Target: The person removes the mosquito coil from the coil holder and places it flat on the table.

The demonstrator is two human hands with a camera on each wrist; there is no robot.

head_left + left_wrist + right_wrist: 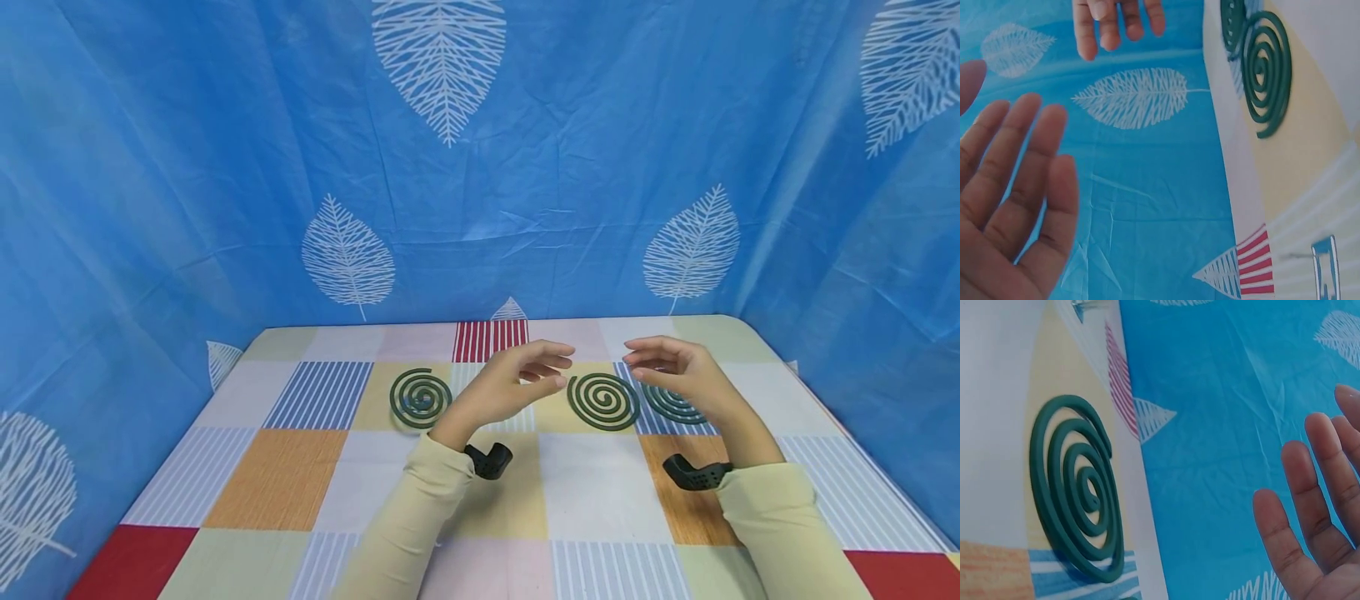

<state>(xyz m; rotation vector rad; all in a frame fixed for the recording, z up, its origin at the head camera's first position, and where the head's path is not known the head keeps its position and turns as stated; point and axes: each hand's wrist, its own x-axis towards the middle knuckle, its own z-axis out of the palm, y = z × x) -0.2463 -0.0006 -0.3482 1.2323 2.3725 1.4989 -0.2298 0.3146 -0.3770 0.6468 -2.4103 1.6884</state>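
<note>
Both hands are raised above the table, palms turned toward each other with a gap between them. My left hand (517,377) has loosely bent fingers and holds nothing; in its wrist view the fingers (1016,181) are spread. My right hand (678,371) is likewise relaxed, its fingers (1310,487) apart and nothing in them. Between and behind the hands lies a green mosquito coil (603,402). A second mosquito coil (678,406) is partly hidden behind the right hand. Left of the left hand is another mosquito coil (421,400), with something bluish under its middle.
A patchwork cloth (273,479) covers the table. Blue leaf-print sheets (525,208) hang behind it and along both sides. A small flat piece with a blue-and-white edge (1325,269) lies on the cloth in the left wrist view; its kind is unclear.
</note>
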